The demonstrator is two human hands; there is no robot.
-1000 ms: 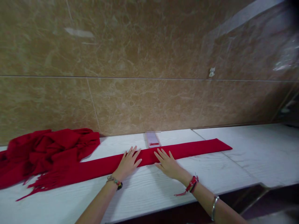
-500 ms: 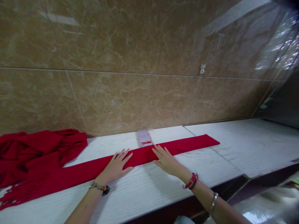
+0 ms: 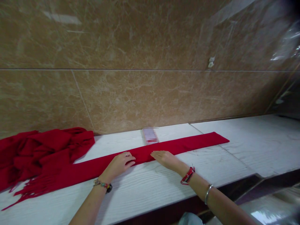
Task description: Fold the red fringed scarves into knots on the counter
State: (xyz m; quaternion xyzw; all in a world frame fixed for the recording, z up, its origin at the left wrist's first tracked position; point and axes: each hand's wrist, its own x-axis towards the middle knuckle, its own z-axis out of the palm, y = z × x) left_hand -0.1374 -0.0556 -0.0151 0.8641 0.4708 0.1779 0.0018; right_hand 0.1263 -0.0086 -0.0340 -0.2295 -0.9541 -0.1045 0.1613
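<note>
A long red scarf (image 3: 140,154), folded into a narrow flat strip, lies along the white tabletop. Its fringed end (image 3: 39,186) is at the left; the plain squared end is at the right. My left hand (image 3: 118,164) rests on the scarf's middle, fingers bent and close together, thumb a little apart from them. Just to the right, my right hand (image 3: 167,159) touches the near edge with straight fingers side by side; its thumb is hidden. I see no cloth gripped in either hand.
A second bunched red cloth (image 3: 53,150) is heaped at the left against the marbled wall (image 3: 140,97). Behind the scarf stands a small pale packet (image 3: 150,136), partly blurred. The white tabletop (image 3: 145,190) has a dark front edge, with shiny plastic beyond it at lower right.
Both hands had spread fingers lying flat on the scarf. Now the left fingers have bent in and the right fingers have drawn together at the near edge. The view has shifted slightly.
</note>
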